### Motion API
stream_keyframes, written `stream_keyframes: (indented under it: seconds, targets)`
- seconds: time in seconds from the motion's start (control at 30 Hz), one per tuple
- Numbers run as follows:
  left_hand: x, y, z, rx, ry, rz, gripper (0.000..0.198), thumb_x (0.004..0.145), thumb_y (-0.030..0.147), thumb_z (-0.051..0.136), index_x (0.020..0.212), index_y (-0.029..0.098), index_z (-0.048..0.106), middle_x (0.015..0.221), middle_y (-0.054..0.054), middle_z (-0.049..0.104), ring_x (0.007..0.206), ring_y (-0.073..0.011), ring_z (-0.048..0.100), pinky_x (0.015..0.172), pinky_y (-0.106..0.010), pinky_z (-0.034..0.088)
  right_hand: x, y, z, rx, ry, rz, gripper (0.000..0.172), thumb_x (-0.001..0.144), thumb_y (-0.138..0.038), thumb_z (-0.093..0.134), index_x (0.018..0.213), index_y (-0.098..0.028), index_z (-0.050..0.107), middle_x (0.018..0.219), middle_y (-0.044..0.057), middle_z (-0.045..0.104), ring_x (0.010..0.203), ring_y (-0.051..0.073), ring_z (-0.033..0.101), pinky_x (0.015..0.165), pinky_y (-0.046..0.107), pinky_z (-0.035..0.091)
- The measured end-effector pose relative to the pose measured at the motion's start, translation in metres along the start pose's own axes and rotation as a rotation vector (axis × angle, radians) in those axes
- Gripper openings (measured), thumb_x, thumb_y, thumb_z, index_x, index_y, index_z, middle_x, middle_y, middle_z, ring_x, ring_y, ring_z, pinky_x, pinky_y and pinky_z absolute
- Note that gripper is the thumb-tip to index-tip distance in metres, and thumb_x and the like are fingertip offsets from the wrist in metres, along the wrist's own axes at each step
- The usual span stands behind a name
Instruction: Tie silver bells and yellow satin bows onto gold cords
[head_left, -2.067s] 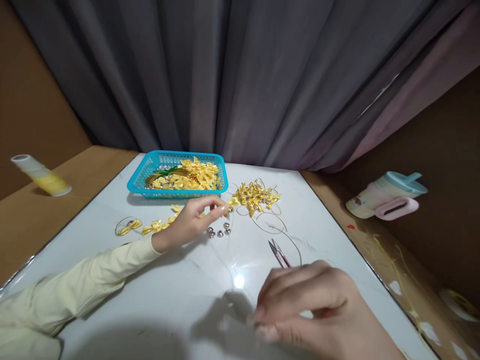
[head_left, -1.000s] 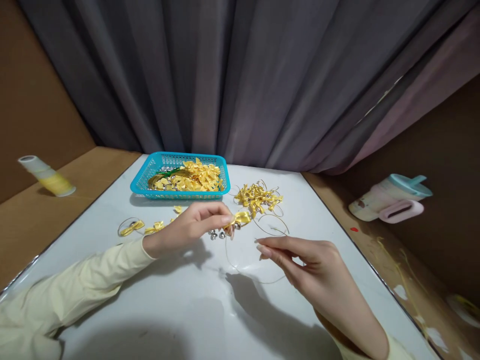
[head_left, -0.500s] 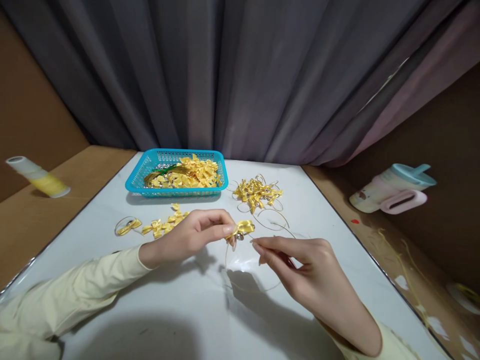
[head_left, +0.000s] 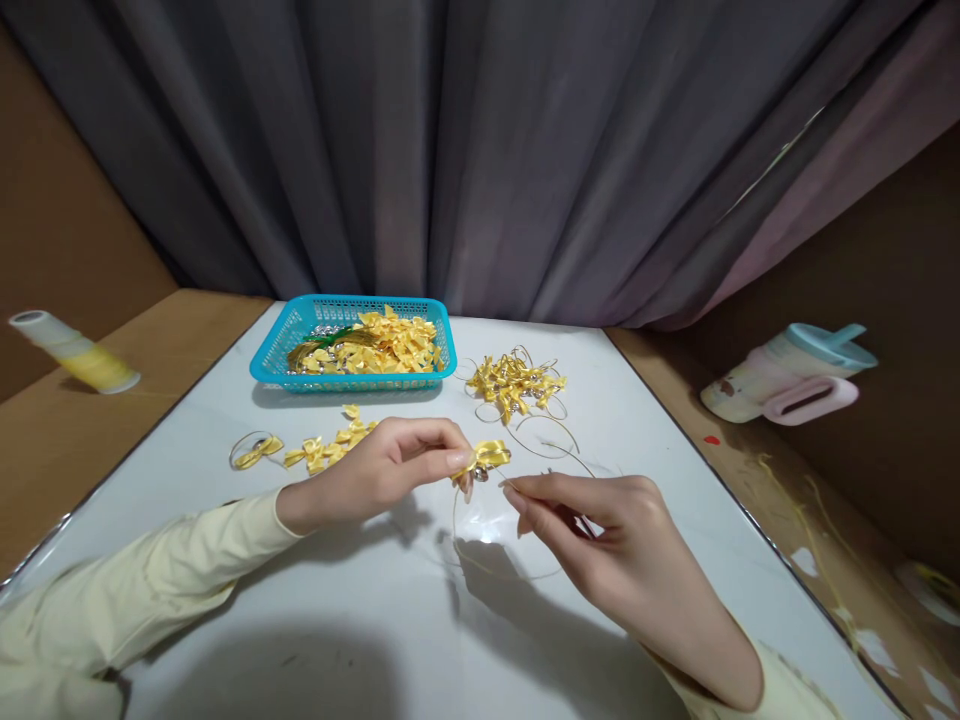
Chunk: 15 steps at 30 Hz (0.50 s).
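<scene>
At far left I see a spool of yellow thread (head_left: 82, 355), then loose satin bows (head_left: 315, 455) on the white surface (head_left: 300, 640), nearer me than the blue basket (head_left: 352, 382). Mid-surface, my left hand (head_left: 394, 460) pinches a yellow satin bow (head_left: 491, 453), with a heap of corded bows (head_left: 514, 385) lying beyond it. Just right, my right hand (head_left: 611, 540) pinches a thin gold cord (head_left: 501, 474) between thumb and forefinger, well apart from a lidded tumbler (head_left: 757, 375).

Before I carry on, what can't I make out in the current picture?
All in the head view:
- Yellow bow: its near end is hidden by the left hand's fingers.
- Thin cord: its tip at the right hand is too small to see.
- Blue basket: its floor is mostly covered by yellow pieces.
- Round item at lower right: blurred and dim.
</scene>
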<state>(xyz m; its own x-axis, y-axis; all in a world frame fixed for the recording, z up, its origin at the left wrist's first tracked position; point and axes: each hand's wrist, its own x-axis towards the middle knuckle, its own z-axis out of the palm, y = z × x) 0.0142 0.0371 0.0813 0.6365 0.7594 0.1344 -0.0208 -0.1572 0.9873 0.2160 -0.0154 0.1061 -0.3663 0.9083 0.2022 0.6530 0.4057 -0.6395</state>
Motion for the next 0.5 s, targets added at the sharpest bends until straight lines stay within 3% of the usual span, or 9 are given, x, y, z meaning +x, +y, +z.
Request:
stream_keyframes:
  seconds: [0.3,0.5]
  targets:
    - [-0.0012,-0.0017,-0.0014,0.033,-0.022,0.014,0.02,0.087,0.026,0.049,0.073,0.015,0.058,0.073,-0.002,0.06,0.074,-0.0139,0.055,0.073,-0.027,0.042,0.0005,-0.0002,-0.0015,0.016,-0.017,0.004,0.031,0.087,-0.024,0.046,0.073,-0.014,0.071,0.054,0.001,0.061,0.038,0.005,0.039,0.038,0.016,0.032]
    - [-0.0016,-0.0009,-0.0011,-0.007,-0.044,0.012,0.018,0.087,0.022,0.05,0.074,0.015,0.059,0.072,0.0,0.06,0.073,-0.0127,0.055,0.072,-0.025,0.042,-0.0003,0.0007,-0.0013,0.03,-0.032,-0.007,0.027,0.087,-0.022,0.047,0.079,-0.015,0.072,0.057,0.001,0.063,0.041,0.006,0.044,0.041,0.017,0.033]
